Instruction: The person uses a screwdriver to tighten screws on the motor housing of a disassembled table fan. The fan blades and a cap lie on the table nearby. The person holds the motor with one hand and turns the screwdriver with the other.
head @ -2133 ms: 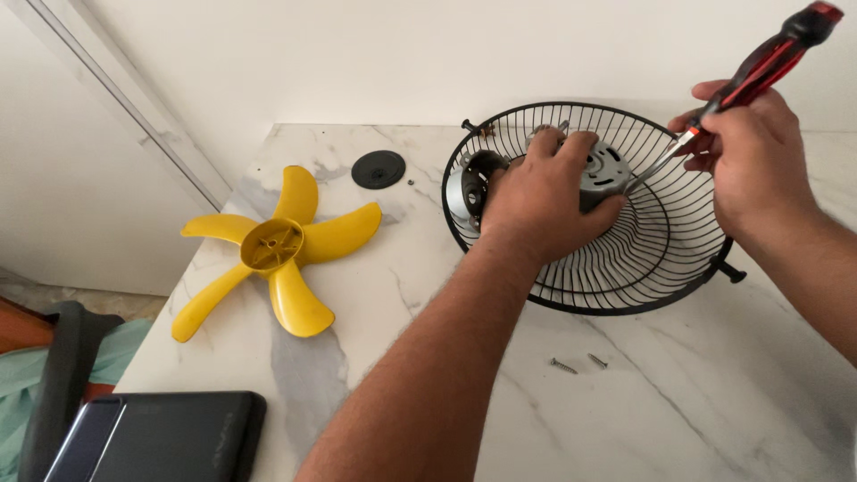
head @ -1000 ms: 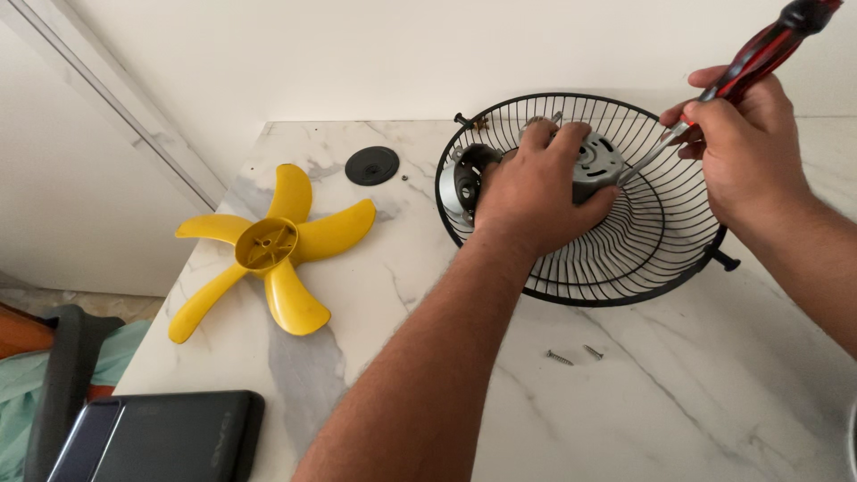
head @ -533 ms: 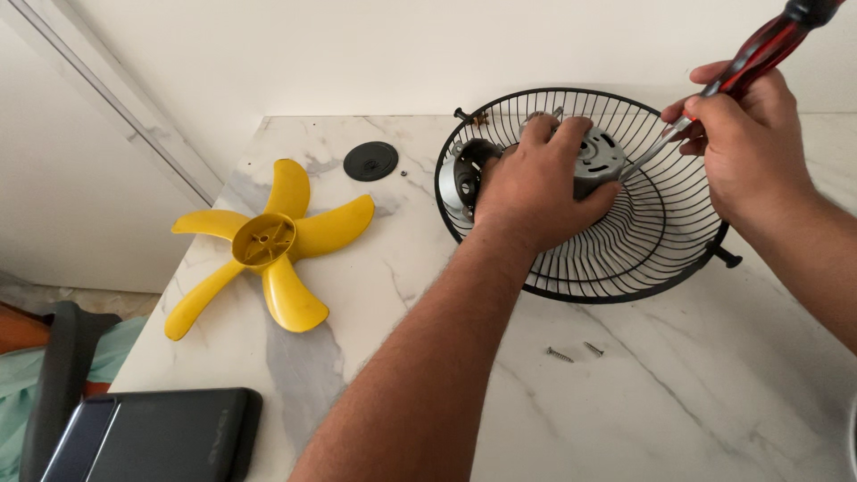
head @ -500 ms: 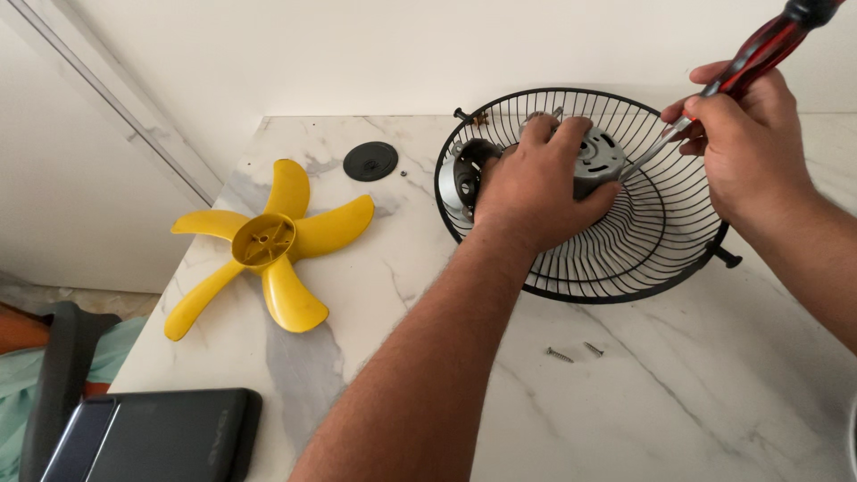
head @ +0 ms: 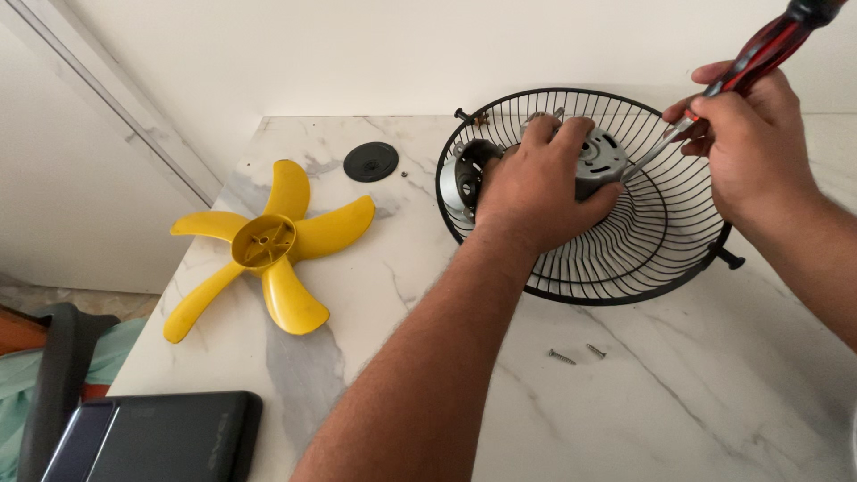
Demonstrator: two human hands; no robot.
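Left hand [head: 540, 192] grasping the motor [head: 600, 161] should steady it, right hand [head: 759, 147] keeping the gripped screwdriver [head: 759, 55] square.

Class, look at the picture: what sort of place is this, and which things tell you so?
Probably a home, used as a makeshift repair spot: a marble-look countertop against a plain white wall, with a detached yellow fan blade and loose screws.

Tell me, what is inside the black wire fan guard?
Inside the black wire guard sits a grey motor. The left hand grips it and covers its middle. The screwdriver in the right hand reaches it.
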